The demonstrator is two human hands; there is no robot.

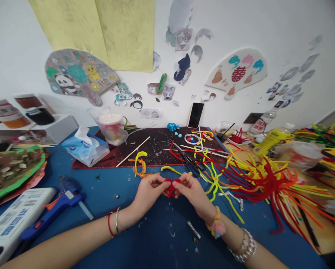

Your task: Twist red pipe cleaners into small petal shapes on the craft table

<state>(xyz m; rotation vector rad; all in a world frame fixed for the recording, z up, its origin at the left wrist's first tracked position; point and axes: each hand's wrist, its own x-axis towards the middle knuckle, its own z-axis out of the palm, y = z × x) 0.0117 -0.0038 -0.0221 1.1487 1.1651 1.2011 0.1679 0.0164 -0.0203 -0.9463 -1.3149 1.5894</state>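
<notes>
A red pipe cleaner [171, 191], bent into a small curved shape, is held between both hands above the blue table. My left hand [150, 190] pinches its left side between thumb and fingers. On the other side, my right hand [192, 190] is closed on its right part, and the fingers partly cover it. Just beyond the hands lie black-handled scissors [192, 164] and a yellow pipe cleaner [171, 169]. An orange and yellow bent pipe cleaner piece [140, 164] rests past my left hand.
A large heap of red, yellow and orange pipe cleaners [268, 179] spreads on the right. A blue glue gun [58, 209] and a tissue pack [85, 147] are on the left. Behind are a dark mat [114, 149], a drink cup [110, 125] and a phone [196, 115] against the wall.
</notes>
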